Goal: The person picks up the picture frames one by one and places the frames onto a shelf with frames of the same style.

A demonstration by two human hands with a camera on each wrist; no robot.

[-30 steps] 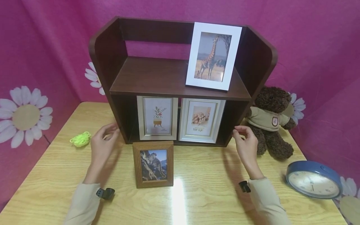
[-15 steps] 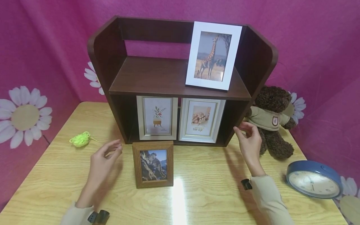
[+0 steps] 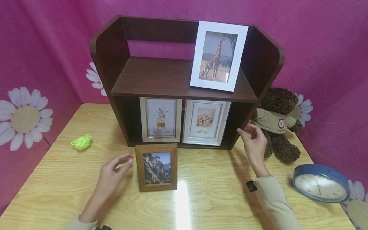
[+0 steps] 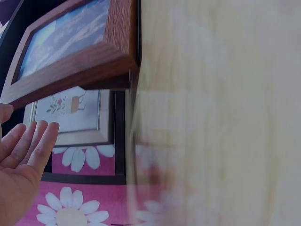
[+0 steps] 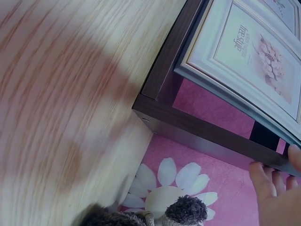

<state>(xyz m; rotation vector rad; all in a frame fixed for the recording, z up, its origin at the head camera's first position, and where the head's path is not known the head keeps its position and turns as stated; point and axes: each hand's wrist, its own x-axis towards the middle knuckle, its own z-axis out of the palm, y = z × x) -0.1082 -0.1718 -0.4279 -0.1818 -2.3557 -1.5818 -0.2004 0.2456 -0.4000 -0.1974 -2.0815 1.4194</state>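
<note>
A brown wooden picture frame [image 3: 156, 188] with a leopard photo leans upright before the dark brown shelf [image 3: 161, 76]. Just left of this frame is my left hand [image 3: 112, 175], fingers loosely bent and holding nothing; a small gap separates its fingertips from the wood. In the left wrist view the same wooden frame [image 4: 89, 61] rises above the left hand [image 4: 23, 165]. My right hand [image 3: 254, 148] grips the front edge of the shelf's right side panel. Seen from the right wrist, the thumb and fingers of that hand [image 5: 277, 193] lie on either side of the panel [image 5: 207, 132].
A white frame with a giraffe photo [image 3: 212, 86] stands on the upper shelf. Two pale frames, one with a plant [image 3: 161, 134] and one with flowers [image 3: 205, 140], stand below. Yellow-green yarn [image 3: 81, 142] lies left. A teddy bear [image 3: 274, 121] and blue clock [image 3: 320, 183] are right.
My left hand has let go of the shelf's left side and moved down and right to beside the wooden frame. The right hand stays at the right panel, shifting only slightly.
</note>
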